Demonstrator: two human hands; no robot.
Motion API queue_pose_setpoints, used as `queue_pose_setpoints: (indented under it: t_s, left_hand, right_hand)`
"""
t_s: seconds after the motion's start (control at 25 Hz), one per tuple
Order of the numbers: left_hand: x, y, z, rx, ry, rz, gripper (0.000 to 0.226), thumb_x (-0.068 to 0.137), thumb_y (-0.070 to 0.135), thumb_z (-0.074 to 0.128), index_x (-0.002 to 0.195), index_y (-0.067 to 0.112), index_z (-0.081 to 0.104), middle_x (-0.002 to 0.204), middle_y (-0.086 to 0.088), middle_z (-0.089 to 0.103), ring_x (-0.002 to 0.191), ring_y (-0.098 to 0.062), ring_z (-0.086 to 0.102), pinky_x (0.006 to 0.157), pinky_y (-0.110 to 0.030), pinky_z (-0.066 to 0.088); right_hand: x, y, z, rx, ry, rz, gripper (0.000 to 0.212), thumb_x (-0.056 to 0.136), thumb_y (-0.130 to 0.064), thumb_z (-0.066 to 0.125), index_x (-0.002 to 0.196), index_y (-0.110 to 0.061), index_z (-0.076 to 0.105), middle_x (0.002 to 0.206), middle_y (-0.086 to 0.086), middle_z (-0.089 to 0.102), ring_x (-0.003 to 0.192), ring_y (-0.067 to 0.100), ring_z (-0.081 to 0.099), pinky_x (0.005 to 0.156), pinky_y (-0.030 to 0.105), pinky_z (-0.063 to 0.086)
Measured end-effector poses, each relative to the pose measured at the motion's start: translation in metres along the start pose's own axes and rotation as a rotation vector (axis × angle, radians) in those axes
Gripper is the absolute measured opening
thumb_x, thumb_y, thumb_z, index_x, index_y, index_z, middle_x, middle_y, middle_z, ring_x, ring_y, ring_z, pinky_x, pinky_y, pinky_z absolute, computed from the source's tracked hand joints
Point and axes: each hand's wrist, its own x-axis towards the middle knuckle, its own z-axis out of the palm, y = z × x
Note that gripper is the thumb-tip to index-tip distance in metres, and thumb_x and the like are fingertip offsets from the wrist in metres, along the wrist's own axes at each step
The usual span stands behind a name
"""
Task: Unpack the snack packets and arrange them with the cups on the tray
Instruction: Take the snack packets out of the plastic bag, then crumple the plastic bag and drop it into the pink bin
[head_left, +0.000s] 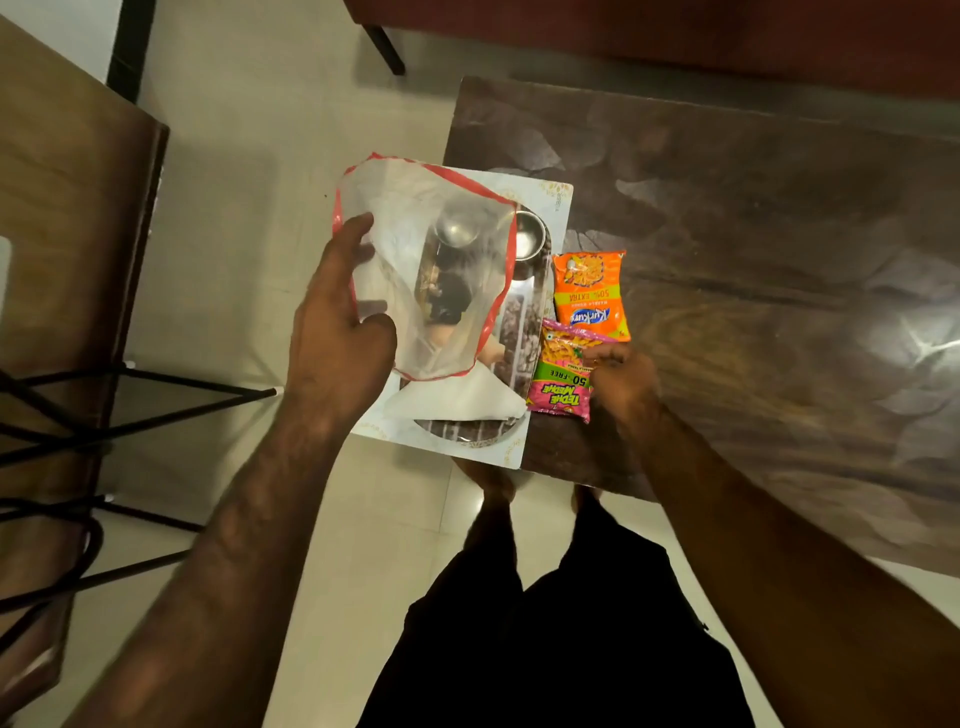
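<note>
Glossy dark brown table (727, 260) has a white-rimmed printed tray (558, 192) on its corner, with an orange snack packet (589, 296) and a pink-and-green snack packet (561, 379) just beside it.

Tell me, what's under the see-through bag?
The plastic bag hangs over the tray. One steel cup shows hazily through it, a second cup peeks out beside it, and a white folded paper pokes out below. The rest underneath is too blurred to tell.

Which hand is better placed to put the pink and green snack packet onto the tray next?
Right. The right hand touches the pink and green snack packet on the dark table beside the white-rimmed tray. The left hand is busy holding the clear red-edged plastic bag.
</note>
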Motion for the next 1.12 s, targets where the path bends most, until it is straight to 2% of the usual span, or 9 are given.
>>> queue_pose_setpoints:
  t_s: [0.12, 0.24, 0.36, 0.48, 0.6, 0.72, 0.88, 1.04, 1.12]
  left_hand:
    - [0.0, 0.007, 0.0, -0.013, -0.03, 0.002, 0.09, 0.084, -0.014, 0.043, 0.149, 0.047, 0.033, 0.139, 0.013, 0.053, 0.113, -0.023, 0.064, 0.076, -0.053, 0.064]
    - [-0.001, 0.018, -0.008, -0.137, -0.035, -0.003, 0.094, 0.083, -0.018, 0.039, 0.145, 0.052, 0.036, 0.129, 0.013, 0.06, 0.095, -0.016, 0.071, 0.051, -0.045, 0.062]
    - [0.001, 0.029, -0.028, -0.315, 0.008, -0.008, 0.096, 0.077, -0.021, 0.038, 0.14, 0.052, 0.044, 0.113, 0.01, 0.071, 0.08, -0.021, 0.076, 0.049, -0.046, 0.06]
    - [0.006, 0.032, -0.042, -0.482, 0.093, -0.117, 0.09, 0.079, -0.019, 0.045, 0.14, 0.047, 0.048, 0.113, 0.003, 0.075, 0.072, -0.023, 0.075, 0.055, -0.041, 0.056]
    - [0.007, 0.027, -0.042, -0.565, 0.156, -0.212, 0.077, 0.087, -0.015, 0.049, 0.139, 0.042, 0.051, 0.117, 0.005, 0.074, 0.073, -0.013, 0.075, 0.065, -0.042, 0.06]
    - [0.0, 0.016, -0.025, -0.46, 0.119, -0.145, 0.062, 0.094, -0.005, 0.052, 0.144, 0.031, 0.05, 0.12, 0.0, 0.072, 0.097, -0.022, 0.075, 0.07, -0.049, 0.064]
    - [-0.01, 0.008, 0.006, -0.265, -0.022, -0.114, 0.069, 0.087, -0.021, 0.042, 0.146, 0.015, 0.044, 0.131, -0.018, 0.063, 0.119, -0.037, 0.063, 0.098, -0.06, 0.054]
    - [-0.023, 0.013, 0.04, 0.028, -0.34, 0.011, 0.047, 0.098, -0.002, 0.051, 0.144, 0.005, 0.049, 0.142, -0.019, 0.058, 0.133, -0.034, 0.056, 0.11, -0.045, 0.046]
    - [-0.028, 0.013, 0.044, 0.152, -0.43, 0.085, 0.035, 0.097, 0.01, 0.051, 0.13, 0.004, 0.062, 0.126, -0.016, 0.066, 0.125, -0.033, 0.059, 0.105, -0.039, 0.047]
  right_hand:
    - [-0.013, -0.017, -0.01, -0.12, 0.018, -0.066, 0.033, 0.091, 0.002, 0.058, 0.087, -0.028, 0.07, 0.124, 0.011, 0.076, 0.106, 0.034, 0.075, 0.092, 0.052, 0.062]
    - [-0.026, -0.042, -0.014, -0.107, -0.018, -0.149, 0.035, 0.085, 0.011, 0.061, 0.099, -0.019, 0.073, 0.12, 0.015, 0.075, 0.103, 0.037, 0.074, 0.089, 0.049, 0.062]
    - [-0.039, -0.078, -0.014, -0.054, -0.106, -0.221, 0.037, 0.087, 0.008, 0.07, 0.12, -0.009, 0.072, 0.122, 0.012, 0.071, 0.102, 0.032, 0.071, 0.079, 0.035, 0.063]
    - [-0.06, -0.113, -0.015, 0.23, -0.276, -0.135, 0.038, 0.096, -0.02, 0.073, 0.131, -0.009, 0.066, 0.119, 0.006, 0.071, 0.103, 0.023, 0.073, 0.077, 0.02, 0.062]
    - [-0.077, -0.13, -0.016, 0.404, -0.63, -0.011, 0.041, 0.101, -0.048, 0.061, 0.132, -0.022, 0.068, 0.128, 0.006, 0.074, 0.119, 0.033, 0.072, 0.104, 0.05, 0.056]
    - [-0.087, -0.135, -0.011, 0.463, -0.786, 0.006, 0.055, 0.099, -0.056, 0.059, 0.142, -0.023, 0.061, 0.14, 0.012, 0.068, 0.127, 0.036, 0.067, 0.112, 0.061, 0.047]
    - [-0.102, -0.139, 0.006, 0.535, -0.841, -0.014, 0.052, 0.102, -0.042, 0.061, 0.15, -0.023, 0.054, 0.148, 0.012, 0.063, 0.136, 0.038, 0.061, 0.108, 0.069, 0.046]
    - [-0.117, -0.142, 0.029, 0.501, -0.816, -0.109, 0.053, 0.098, -0.011, 0.069, 0.149, -0.013, 0.053, 0.14, 0.014, 0.068, 0.123, 0.03, 0.069, 0.104, 0.046, 0.058]
    - [-0.117, -0.14, 0.033, 0.404, -0.698, -0.153, 0.059, 0.09, -0.003, 0.077, 0.144, -0.01, 0.057, 0.131, 0.012, 0.074, 0.118, 0.027, 0.073, 0.1, 0.041, 0.06]
